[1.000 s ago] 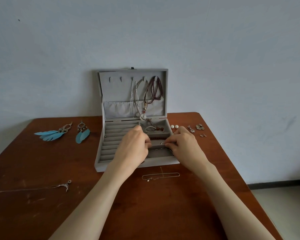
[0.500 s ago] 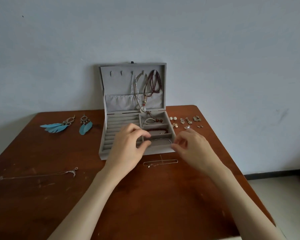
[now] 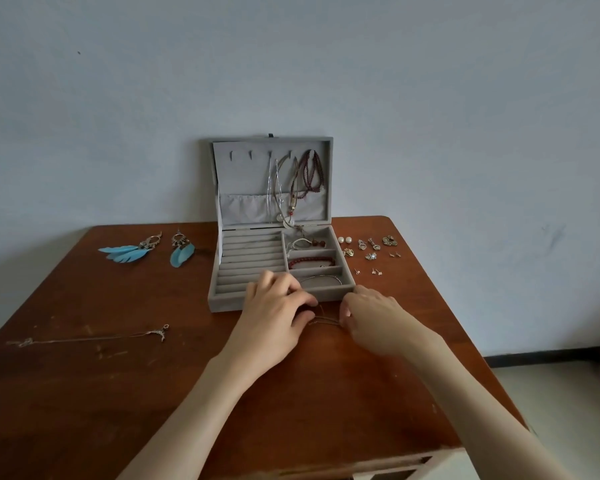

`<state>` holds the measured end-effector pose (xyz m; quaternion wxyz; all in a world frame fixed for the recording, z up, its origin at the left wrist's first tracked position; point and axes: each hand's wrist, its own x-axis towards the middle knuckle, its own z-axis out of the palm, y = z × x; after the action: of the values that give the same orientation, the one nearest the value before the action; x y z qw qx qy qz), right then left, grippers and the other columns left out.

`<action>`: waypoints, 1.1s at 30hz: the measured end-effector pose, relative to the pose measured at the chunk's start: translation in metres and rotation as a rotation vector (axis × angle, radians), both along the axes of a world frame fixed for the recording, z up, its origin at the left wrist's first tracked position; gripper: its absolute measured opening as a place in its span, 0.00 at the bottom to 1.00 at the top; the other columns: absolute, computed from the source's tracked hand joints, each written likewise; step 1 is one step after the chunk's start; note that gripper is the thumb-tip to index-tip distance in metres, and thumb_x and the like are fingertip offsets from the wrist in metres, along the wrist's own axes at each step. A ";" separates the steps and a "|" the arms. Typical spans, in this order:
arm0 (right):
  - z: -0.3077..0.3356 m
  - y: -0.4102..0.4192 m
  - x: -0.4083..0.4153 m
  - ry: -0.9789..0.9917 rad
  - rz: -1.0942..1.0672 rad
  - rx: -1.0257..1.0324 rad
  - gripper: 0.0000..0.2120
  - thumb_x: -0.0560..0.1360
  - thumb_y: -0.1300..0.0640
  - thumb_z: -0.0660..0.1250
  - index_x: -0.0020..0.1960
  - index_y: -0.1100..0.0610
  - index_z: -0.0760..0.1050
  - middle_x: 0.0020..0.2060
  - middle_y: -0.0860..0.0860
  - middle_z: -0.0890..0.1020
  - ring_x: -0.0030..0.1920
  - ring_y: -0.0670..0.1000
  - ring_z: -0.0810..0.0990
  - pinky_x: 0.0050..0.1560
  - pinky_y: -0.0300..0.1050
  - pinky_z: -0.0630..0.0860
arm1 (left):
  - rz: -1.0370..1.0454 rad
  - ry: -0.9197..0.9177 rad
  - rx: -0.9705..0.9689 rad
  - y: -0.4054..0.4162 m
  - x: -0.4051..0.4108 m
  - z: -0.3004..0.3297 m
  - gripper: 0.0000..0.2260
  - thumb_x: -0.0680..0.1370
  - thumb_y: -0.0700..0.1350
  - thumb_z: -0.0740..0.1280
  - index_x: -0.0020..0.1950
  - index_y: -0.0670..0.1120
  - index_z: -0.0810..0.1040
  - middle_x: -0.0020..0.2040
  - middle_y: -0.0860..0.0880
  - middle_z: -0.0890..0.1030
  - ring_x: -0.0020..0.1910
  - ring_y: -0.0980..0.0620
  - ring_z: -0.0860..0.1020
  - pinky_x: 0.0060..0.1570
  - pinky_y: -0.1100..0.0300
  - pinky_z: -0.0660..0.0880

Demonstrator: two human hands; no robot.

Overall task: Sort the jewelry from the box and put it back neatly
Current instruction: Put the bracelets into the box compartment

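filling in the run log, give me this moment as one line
left hand: pinching thin gold chain | right hand: pinching same chain | chain: on brown wooden table, in front of open grey velvet jewelry box

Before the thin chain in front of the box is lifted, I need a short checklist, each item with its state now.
1. Both hands at the thin chain: ok; left hand and right hand are at its ends.
2. Firm grip on the chain: cannot tell; fingertips hide it.
3. Jewelry box open: ok; lid upright.
4. Free compartment: cannot tell; the nearest right one already holds a silver bangle.
5. Chain untangled: cannot tell; too fine.
6. Small earrings out of the way: ok; right of the box.
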<state>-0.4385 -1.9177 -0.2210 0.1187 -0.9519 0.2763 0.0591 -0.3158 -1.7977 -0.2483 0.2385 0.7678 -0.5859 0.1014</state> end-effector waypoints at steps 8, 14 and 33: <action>0.004 -0.002 -0.013 -0.210 0.030 0.215 0.04 0.79 0.57 0.56 0.46 0.52 0.68 0.47 0.48 0.70 0.50 0.48 0.70 0.49 0.36 0.64 | -0.072 0.108 0.062 -0.010 -0.014 0.001 0.12 0.75 0.56 0.65 0.57 0.56 0.78 0.53 0.57 0.73 0.56 0.55 0.64 0.56 0.62 0.57; 0.015 -0.005 -0.012 -0.567 -0.114 0.419 0.09 0.77 0.60 0.62 0.39 0.51 0.72 0.32 0.46 0.78 0.34 0.42 0.76 0.39 0.33 0.71 | -0.073 0.524 -0.060 -0.003 -0.009 0.014 0.06 0.75 0.49 0.67 0.48 0.54 0.83 0.44 0.61 0.82 0.49 0.62 0.76 0.55 0.62 0.69; 0.023 -0.043 0.000 -0.487 0.028 1.376 0.06 0.71 0.64 0.64 0.43 0.64 0.79 0.33 0.51 0.76 0.33 0.45 0.73 0.32 0.35 0.69 | 0.010 1.083 -0.002 -0.018 0.031 0.054 0.06 0.76 0.44 0.67 0.49 0.43 0.80 0.33 0.52 0.77 0.29 0.60 0.73 0.32 0.69 0.70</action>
<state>-0.4388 -1.9611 -0.1983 0.7476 -0.6513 0.1300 0.0076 -0.2848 -1.8157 -0.1939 0.5065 0.7128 -0.3755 -0.3072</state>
